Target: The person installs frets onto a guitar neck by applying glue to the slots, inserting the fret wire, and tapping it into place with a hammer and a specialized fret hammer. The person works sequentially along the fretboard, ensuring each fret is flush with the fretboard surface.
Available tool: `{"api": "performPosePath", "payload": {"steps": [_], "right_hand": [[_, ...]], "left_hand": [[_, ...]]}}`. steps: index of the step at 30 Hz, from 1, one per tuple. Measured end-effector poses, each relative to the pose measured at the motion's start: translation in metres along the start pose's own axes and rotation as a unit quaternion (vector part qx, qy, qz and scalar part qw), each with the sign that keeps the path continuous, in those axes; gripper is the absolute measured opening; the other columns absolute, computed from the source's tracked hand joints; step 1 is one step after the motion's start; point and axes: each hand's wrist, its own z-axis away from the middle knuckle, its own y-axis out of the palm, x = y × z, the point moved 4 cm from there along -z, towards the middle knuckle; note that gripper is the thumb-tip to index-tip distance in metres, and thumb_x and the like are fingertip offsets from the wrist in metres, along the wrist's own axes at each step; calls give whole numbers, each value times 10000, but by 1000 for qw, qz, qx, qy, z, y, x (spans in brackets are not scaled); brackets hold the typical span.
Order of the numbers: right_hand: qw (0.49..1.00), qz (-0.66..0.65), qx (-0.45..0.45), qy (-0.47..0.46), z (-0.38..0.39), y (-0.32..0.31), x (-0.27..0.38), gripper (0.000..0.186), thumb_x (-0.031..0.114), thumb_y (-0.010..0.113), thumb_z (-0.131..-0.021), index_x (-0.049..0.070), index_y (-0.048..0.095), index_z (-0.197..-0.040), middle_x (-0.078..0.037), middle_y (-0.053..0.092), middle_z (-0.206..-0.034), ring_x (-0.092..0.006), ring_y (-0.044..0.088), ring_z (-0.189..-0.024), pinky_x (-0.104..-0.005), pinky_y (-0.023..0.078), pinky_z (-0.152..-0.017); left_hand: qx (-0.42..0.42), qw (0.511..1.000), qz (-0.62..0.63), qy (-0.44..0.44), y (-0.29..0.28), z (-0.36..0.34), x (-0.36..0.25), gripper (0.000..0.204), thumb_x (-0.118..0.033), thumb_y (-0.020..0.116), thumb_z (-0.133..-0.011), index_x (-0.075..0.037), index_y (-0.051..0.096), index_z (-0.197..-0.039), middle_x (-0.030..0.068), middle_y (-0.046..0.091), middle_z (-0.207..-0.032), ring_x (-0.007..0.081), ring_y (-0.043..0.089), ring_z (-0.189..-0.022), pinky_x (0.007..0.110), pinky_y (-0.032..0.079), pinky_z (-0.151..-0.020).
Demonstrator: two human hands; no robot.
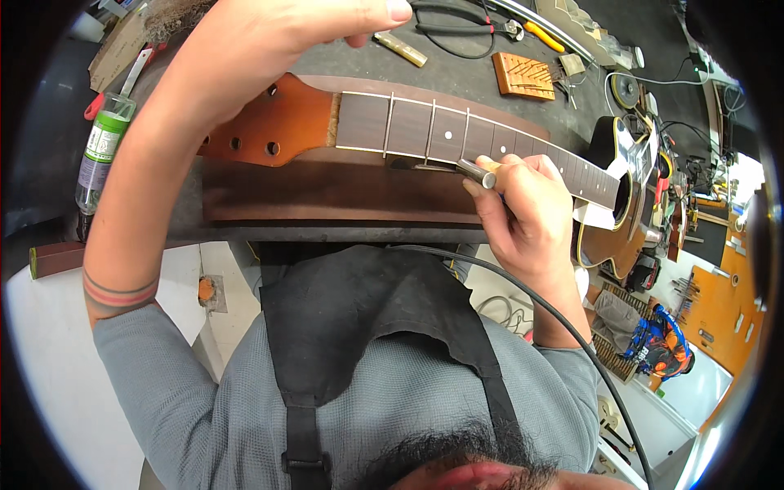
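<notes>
A guitar neck (pixel 400 129) lies across the bench, its brown headstock at the left and its dark fretboard running right to the body (pixel 608 237). Metal frets show near the headstock end; pale dots mark the board. My right hand (pixel 531 204) is closed around a short, shiny metal cylinder (pixel 476 173), held at the fretboard's near edge. The rest of that tool is hidden in the fingers. My left hand (pixel 302 24) is raised above the headstock at the top edge. One digit stretches right, another curls beneath, and the remaining fingers are out of view.
Pliers (pixel 465 28), a small brass-coloured bar (pixel 400 49) and a wooden block with slanted slots (pixel 523 76) lie beyond the neck. A labelled bottle (pixel 104 151) stands at the left. A black cable (pixel 555 306) curves past my right arm.
</notes>
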Motion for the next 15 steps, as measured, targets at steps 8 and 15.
{"api": "performPosePath", "payload": {"steps": [8, 15], "right_hand": [[999, 18, -25, -15, 2, 3, 0, 306, -16, 836, -857, 57, 542, -812, -63, 552, -685, -273, 515, -572, -388, 440, -653], [997, 61, -31, -42, 5, 5, 3, 239, -41, 812, -799, 12, 677, -989, -64, 588, -701, -277, 565, -591, -394, 467, -659]], "left_hand": [[-31, 996, 61, -56, 10, 49, -15, 236, -136, 772, -1019, -4, 662, -1181, 12, 683, -993, 90, 640, -889, 264, 523, -803], [-93, 980, -115, 132, 32, 72, 24, 329, -126, 768, -1030, 28, 654, -1296, -3, 660, -1044, 49, 572, -911, 198, 447, -802]]}}
